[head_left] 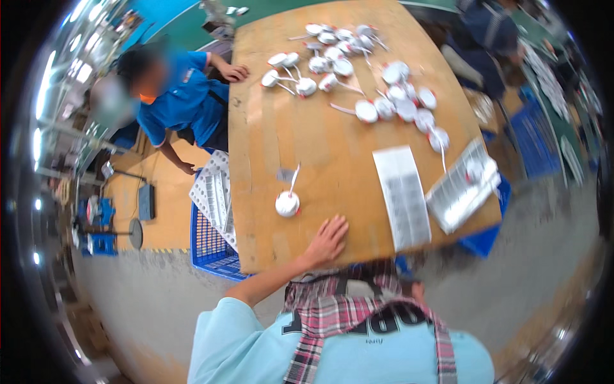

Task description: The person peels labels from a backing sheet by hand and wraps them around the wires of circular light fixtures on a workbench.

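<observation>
Resting flat at the lower middle of the frame, the left hand [327, 240] lies on the wooden counter [320, 147], fingers [337, 225] spread and holding nothing. Just above it sits a small white round part [287, 203] with a wire. The right hand is out of sight.

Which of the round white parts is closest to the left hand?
The lone round white part with a thin lead sticking up, just beyond the left hand. All the others lie clustered at the far end of the wooden table.
</observation>
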### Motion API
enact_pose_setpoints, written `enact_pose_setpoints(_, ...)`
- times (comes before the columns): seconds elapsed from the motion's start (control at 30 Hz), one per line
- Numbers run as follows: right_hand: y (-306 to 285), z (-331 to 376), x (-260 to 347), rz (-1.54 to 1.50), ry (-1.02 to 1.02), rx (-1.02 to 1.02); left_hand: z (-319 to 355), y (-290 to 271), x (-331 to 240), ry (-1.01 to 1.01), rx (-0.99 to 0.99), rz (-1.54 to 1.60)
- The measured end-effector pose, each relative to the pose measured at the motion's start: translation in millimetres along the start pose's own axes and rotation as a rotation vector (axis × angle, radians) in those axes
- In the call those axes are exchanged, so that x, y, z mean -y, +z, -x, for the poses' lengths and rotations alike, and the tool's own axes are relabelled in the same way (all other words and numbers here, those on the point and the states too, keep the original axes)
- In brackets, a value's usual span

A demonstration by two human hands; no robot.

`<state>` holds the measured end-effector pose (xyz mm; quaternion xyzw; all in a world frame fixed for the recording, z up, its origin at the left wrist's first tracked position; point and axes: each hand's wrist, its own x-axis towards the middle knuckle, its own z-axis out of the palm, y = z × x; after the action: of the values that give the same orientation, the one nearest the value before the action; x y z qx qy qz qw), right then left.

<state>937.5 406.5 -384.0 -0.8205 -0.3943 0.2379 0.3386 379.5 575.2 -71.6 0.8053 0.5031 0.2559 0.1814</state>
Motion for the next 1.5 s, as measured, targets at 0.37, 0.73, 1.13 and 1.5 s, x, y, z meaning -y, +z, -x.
enact_pose_setpoints(0.37,83,-7,48,1.391,0.029,0.439,49,-30,2,-0.312,0.323,-0.063)
enact_pose_setpoints(0.73,169,-44,79,1.252,-0.213,0.705,44,-18,9,-0.286,0.315,-0.023)
enact_pose_setpoints(1.13,157,-95,116,1.144,-0.442,0.881,47,-24,2,-0.285,0.288,-0.049)
enact_pose_setpoints(1.5,171,-97,109,0.929,-0.572,1.015,48,-29,-3,-0.274,0.287,-0.171)
